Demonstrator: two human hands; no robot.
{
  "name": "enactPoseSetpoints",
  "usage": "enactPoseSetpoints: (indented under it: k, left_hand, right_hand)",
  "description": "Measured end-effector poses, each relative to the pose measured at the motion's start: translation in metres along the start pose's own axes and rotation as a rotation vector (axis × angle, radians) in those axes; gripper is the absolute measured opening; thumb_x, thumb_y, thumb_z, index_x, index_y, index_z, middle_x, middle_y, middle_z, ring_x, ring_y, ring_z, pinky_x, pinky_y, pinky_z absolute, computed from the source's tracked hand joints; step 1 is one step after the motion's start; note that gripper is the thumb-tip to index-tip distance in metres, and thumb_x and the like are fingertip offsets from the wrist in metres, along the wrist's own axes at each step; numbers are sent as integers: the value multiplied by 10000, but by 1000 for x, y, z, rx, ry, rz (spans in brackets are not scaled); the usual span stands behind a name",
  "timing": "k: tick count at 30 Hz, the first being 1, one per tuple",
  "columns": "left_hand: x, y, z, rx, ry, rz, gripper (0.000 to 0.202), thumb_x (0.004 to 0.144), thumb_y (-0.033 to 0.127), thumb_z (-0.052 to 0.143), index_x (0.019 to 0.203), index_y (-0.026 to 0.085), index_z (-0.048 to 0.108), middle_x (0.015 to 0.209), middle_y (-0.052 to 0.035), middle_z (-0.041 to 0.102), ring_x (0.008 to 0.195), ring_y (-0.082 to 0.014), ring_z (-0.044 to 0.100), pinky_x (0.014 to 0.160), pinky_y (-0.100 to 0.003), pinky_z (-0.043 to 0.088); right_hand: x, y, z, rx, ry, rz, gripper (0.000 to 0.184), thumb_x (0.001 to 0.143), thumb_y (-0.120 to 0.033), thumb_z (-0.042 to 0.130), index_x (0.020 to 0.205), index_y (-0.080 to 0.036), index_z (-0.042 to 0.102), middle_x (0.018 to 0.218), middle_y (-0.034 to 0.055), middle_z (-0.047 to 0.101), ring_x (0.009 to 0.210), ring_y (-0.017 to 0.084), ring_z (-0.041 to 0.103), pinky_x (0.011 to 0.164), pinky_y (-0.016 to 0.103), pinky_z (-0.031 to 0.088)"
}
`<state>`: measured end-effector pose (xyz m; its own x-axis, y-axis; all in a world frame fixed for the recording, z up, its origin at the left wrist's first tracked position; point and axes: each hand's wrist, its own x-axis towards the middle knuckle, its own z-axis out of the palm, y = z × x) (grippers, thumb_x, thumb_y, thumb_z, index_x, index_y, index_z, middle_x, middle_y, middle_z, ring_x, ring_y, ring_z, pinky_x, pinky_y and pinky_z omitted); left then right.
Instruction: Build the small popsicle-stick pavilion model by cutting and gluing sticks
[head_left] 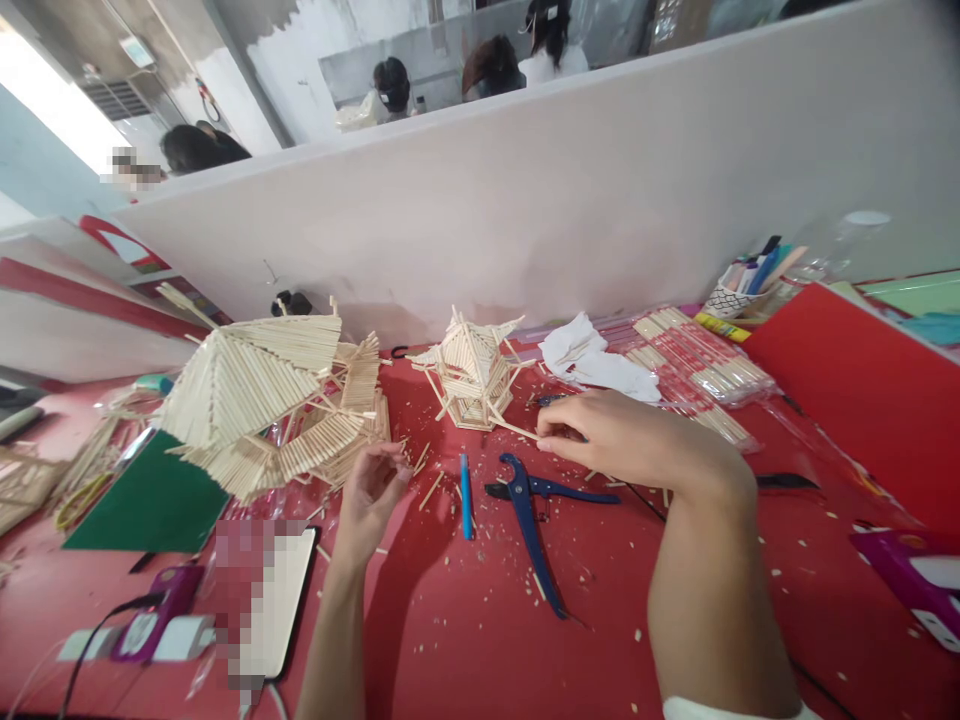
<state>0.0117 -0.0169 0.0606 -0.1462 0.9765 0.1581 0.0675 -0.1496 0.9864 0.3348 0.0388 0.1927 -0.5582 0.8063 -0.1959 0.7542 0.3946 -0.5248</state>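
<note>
My right hand (615, 440) rests on the red table (480, 620) with its fingertips pinched on a thin wooden stick (517, 430) that reaches toward a small stick-built pavilion model (472, 372). My left hand (371, 490) hovers palm up with curled fingers beside a large stick roof model (259, 400); what it holds, if anything, is too small to see. Blue cutting pliers (534, 520) and a blue pen-like tool (466, 497) lie between the two hands.
Packs of sticks in clear wrap (697, 365), a crumpled tissue (585, 358), a green sheet (150, 505), a phone (281, 600), a purple device with cable (154, 615) and a red board (862, 390) lie around. A white partition (570, 190) stands behind, with several people beyond it.
</note>
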Motion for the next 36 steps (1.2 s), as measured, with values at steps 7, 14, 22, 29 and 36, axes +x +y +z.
enactPoseSetpoints:
  k: [7,14,22,29,36]
  left_hand:
    - [5,10,14,74,5,10,287,749,263,820,971,213,645,805,28,566,712,-108,565,707,-229,496]
    - [13,15,24,144,28,36,265,742,237,813,954,200,658,733,46,520,637,-93,511,635,-211,453]
    - [19,11,28,130,-2,-22,285,759,325,800,985,201,676,861,-51,743,789,-184,718,774,-310,560]
    - [11,12,28,291,-81,-68,327,942,501,564,975,196,678,709,16,631,420,-86,453,474,-239,381]
    - [5,30,45,413,-342,6,439,943,568,541,829,162,664,644,10,534,579,-123,419,560,-256,292]
  right_hand:
    - [3,1,-1,-11,-19,5,255,977,-357,489,819,-223,638,819,28,706,747,190,616,674,309,369]
    - [2,1,0,-33,-23,2,246,960,-353,495,811,-221,641,825,42,704,750,199,619,669,311,368]
    - [7,4,2,-35,-22,-14,221,948,-317,520,862,-223,701,858,47,736,776,206,641,680,310,381]
    - [12,-1,0,-26,-37,-11,174,925,-253,557,857,-213,713,845,31,741,757,182,632,688,294,380]
    - [20,-7,10,-68,-91,-29,147,911,-301,621,828,-213,704,810,34,724,746,186,609,637,287,327]
